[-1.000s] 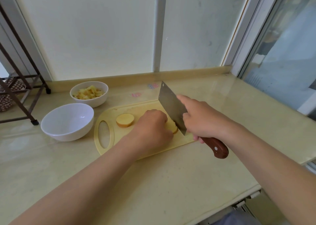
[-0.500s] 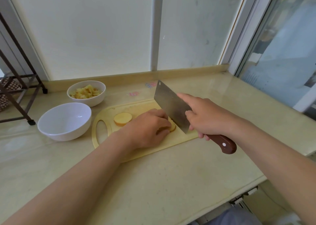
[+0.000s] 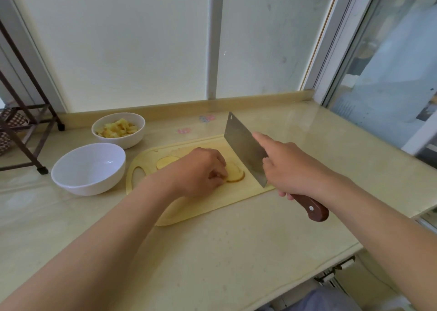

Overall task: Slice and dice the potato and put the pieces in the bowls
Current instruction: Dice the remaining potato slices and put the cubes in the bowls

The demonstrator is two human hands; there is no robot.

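On the pale yellow cutting board point(image 3: 203, 210), my left hand point(image 3: 198, 171) curls its fingertips onto a round potato slice point(image 3: 235, 175). A second slice point(image 3: 166, 161) lies on the board behind that hand, partly hidden by it. My right hand point(image 3: 290, 168) grips the brown handle of a cleaver point(image 3: 243, 146), forefinger stretched along the blade's spine. The blade stands on edge just right of the held slice, apart from it. A small white bowl point(image 3: 118, 130) at the back holds diced potato. A larger white bowl point(image 3: 88, 168) left of the board has nothing in it.
A dark metal rack point(image 3: 26, 130) stands on the counter at the far left. Windows close off the counter at the back and right. The counter's front edge runs near the lower right.
The cleaver has shifted right, away from the slice, which now shows beside my left fingers. The view has moved slightly.
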